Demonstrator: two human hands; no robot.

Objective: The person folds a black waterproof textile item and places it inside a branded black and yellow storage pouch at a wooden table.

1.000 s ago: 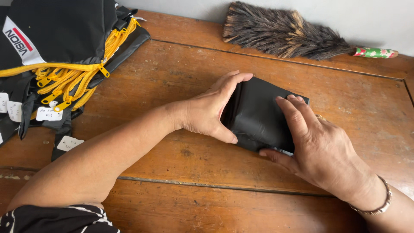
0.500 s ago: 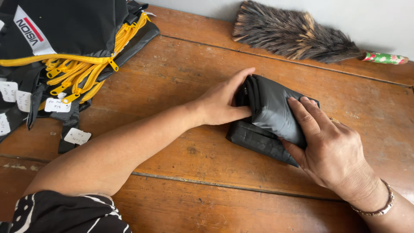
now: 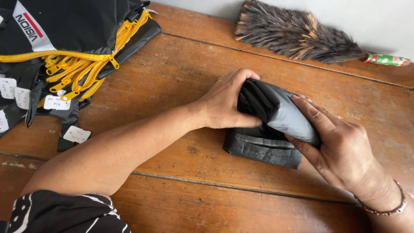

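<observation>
From the head view, we are rolling a black fabric bag (image 3: 269, 129) near the middle of the wooden table (image 3: 181, 86). Our left hand (image 3: 228, 101) is clamped on the roll's end at nine o'clock, and our right hand (image 3: 340, 151) is pressing flat over it from four o'clock, fingers together. We judge that tight, even pressure is keeping the folded edge at six o'clock square. A pile of black bags with yellow zippers (image 3: 73, 47) is lying at ten o'clock, a feather duster (image 3: 302, 36) at one o'clock.
</observation>
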